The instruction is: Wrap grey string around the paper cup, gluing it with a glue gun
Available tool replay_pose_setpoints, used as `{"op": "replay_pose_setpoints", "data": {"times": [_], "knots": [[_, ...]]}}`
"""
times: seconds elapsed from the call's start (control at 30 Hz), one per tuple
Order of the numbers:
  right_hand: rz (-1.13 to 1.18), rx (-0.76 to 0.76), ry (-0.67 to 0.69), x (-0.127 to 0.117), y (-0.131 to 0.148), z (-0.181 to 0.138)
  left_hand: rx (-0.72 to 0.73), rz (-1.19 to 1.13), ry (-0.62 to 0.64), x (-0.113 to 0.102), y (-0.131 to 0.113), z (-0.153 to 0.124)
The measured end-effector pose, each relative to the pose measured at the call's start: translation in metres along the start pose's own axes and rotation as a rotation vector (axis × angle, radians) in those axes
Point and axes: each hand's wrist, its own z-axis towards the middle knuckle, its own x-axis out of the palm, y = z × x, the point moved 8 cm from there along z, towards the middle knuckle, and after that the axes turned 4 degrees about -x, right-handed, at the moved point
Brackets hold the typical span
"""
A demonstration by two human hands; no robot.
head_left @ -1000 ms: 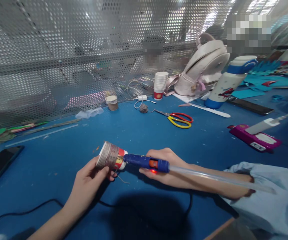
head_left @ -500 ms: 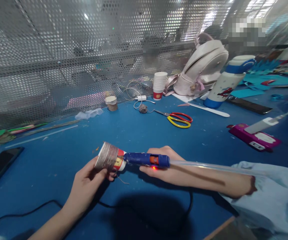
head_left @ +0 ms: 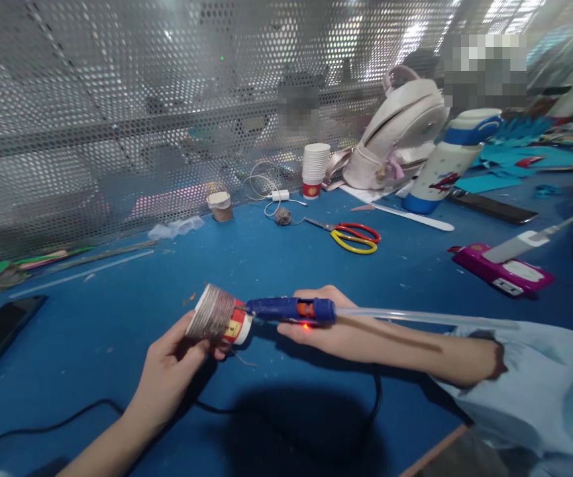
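My left hand is closed around a paper cup lying tilted on its side, its base toward the right. Grey twine is wound round much of the cup, and a loose end hangs below it. In my right hand is a blue glue gun, with its nozzle at the cup's red part beside the last turns of twine. A clear glue stick sticks out from the gun's back, and a red light glows on its underside.
Scissors, a small twine ball, a twine-wrapped cup and stacked paper cups stand or lie farther back. At right are a bottle, a purple power strip and a backpack. A phone lies left; a black cord crosses the front.
The cup has tipped slightly, its base a little lower. The glue gun's nozzle stays at the cup, and the view has shifted slightly.
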Motion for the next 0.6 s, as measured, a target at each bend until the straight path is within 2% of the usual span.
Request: {"op": "replay_pose_setpoints", "data": {"times": [0.27,0.6], "knots": [[0.007,-0.011,0.027,0.0036,0.0029,-0.0029,0.001,-0.028,-0.004,-0.0006,0.0024,0.002],[0.037,0.089,0.01,-0.0004,-0.002,-0.0015,0.028,-0.037,-0.004,-0.0026,0.003,0.0005]]}}
